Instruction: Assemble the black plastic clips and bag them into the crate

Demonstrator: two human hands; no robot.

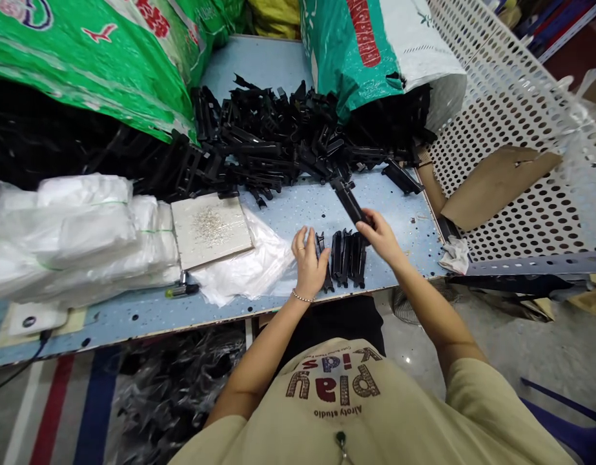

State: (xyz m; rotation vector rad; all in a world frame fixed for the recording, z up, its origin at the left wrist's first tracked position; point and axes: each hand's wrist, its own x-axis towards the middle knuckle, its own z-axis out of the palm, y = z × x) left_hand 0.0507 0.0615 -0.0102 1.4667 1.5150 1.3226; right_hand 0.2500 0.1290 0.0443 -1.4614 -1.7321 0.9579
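Note:
My right hand (379, 236) grips the near end of a long black plastic part (349, 201), whose far end points toward the heap. Beside it, my left hand (310, 261) is open, fingers apart, at the left end of a short row of similar black plastic parts (343, 258) lined up near the table's front edge. The thumb is close to the leftmost part; whether it touches is unclear. Behind both hands spreads a loose heap of black plastic parts (263, 139). One more lone part (401, 176) lies to the right.
A green sack (108, 64) and a teal and white sack (360, 58) with black parts at their mouths stand at the back. Bundled clear bags (89, 226), a cardboard square with tiny bits (210, 229) and loose plastic bags (249, 265) lie left. A perforated white panel (511, 123) borders the right.

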